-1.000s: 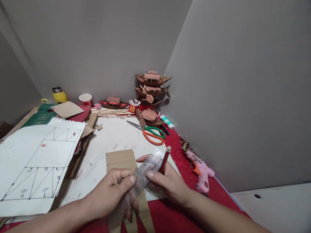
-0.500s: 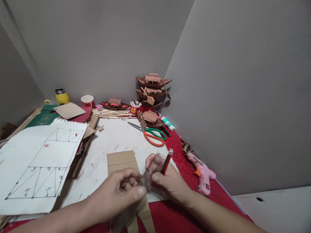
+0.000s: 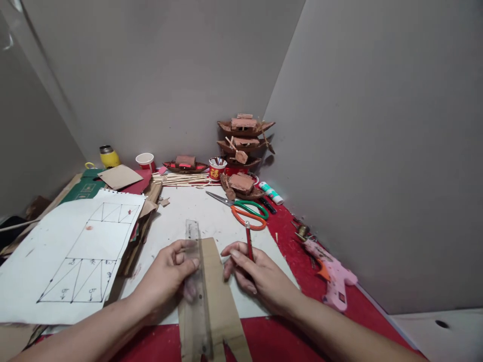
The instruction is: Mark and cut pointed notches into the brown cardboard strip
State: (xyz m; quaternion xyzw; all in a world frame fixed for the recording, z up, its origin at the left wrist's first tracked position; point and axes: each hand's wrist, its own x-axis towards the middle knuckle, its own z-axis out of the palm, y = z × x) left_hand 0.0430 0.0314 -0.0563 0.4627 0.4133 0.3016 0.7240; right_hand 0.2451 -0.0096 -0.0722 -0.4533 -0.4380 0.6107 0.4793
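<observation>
My left hand point(image 3: 169, 274) presses a clear plastic ruler point(image 3: 195, 286) flat along the left edge of a brown cardboard strip point(image 3: 221, 296) lying lengthwise on the white work sheet point(image 3: 188, 206). My right hand point(image 3: 256, 276) rests beside the strip's right edge with its fingers curled round a red pen point(image 3: 249, 242), which points up and away.
A white paper with a ruled diagram point(image 3: 79, 251) lies at the left over cardboard pieces. Scissors with green and orange handles point(image 3: 247, 211), a pink glue gun point(image 3: 332, 274), a glue stick point(image 3: 270, 192), model wooden boats point(image 3: 243, 138), wooden sticks point(image 3: 181, 178), cups and a yellow bottle point(image 3: 109, 157) ring the table.
The ruler, held up between both hands a second ago, now lies flat along the cardboard strip under my left hand. My right hand has let go of it and keeps the pen.
</observation>
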